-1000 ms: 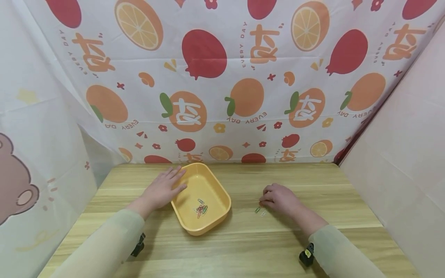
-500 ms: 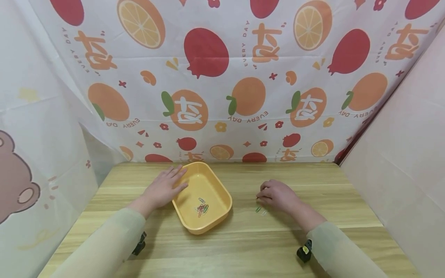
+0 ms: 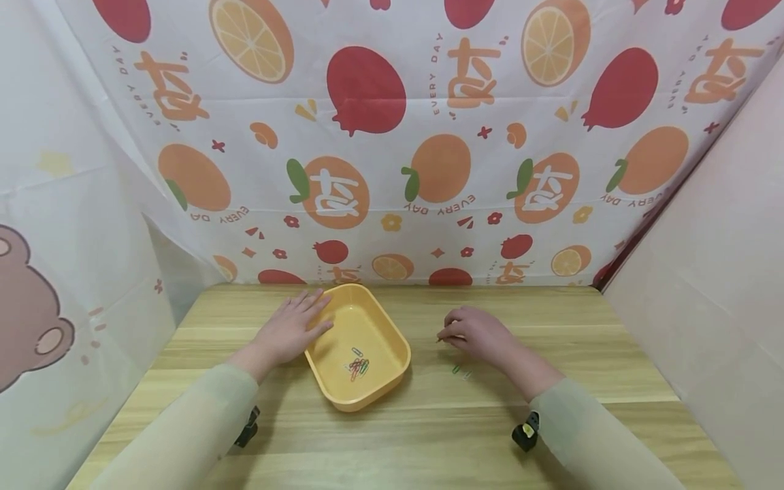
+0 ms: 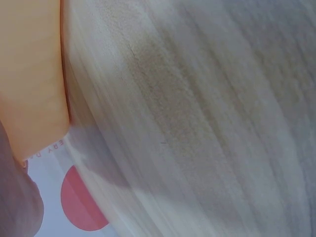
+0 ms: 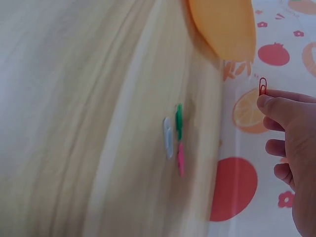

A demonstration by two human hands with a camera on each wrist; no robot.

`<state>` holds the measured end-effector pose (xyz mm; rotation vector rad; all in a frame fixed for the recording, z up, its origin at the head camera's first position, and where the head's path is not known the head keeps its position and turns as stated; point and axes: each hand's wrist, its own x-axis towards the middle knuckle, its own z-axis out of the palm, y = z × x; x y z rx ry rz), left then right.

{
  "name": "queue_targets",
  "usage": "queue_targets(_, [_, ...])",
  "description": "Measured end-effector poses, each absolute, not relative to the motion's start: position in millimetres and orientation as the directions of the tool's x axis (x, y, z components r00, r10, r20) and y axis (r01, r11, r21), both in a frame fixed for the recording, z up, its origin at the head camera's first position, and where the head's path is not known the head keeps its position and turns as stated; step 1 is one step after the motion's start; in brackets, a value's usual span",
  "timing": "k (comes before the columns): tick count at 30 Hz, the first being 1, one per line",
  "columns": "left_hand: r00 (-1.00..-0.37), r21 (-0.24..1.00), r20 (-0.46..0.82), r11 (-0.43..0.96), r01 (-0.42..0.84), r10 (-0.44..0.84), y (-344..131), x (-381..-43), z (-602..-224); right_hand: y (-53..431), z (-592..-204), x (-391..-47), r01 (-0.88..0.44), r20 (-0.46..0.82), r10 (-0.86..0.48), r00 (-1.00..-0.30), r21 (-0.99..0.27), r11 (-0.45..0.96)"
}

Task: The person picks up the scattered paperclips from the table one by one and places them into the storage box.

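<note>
A yellow tray (image 3: 392, 327) stands on the wooden table, with several coloured paper clips (image 3: 357, 367) heaped in its near part. My left hand (image 3: 288, 331) rests on the tray's left rim with its fingers straight. Between thumb and forefinger my right hand (image 3: 484, 338) pinches a red paper clip (image 5: 262, 86), raised above the table to the right of the tray. Below that hand lie a green paper clip (image 5: 178, 122), a white paper clip (image 5: 168, 138) and a pink paper clip (image 5: 181, 159). In the head view the pink one cannot be seen.
A fruit-printed cloth (image 3: 392, 136) hangs along the table's back edge. Pale cloth walls (image 3: 723, 272) flank the table (image 3: 404, 446) on both sides. A small black device (image 3: 525, 435) sits at the right wrist, and another (image 3: 247, 430) at the left.
My right hand has lifted off the table with the red paper clip and moved left and away from me, towards the tray. The left hand stays on the rim.
</note>
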<state>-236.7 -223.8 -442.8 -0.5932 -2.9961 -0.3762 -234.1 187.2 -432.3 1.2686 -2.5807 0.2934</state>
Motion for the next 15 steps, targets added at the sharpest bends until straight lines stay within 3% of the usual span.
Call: queue_targets(15, [-0.924, 0.226, 0.097, 0.896, 0.382, 0.369, -224.8, -237.3, -442.7, 146.0, -406.4, -239.9, -0.842, 0.315, -0.792, -0.524, -0.05, 0.537])
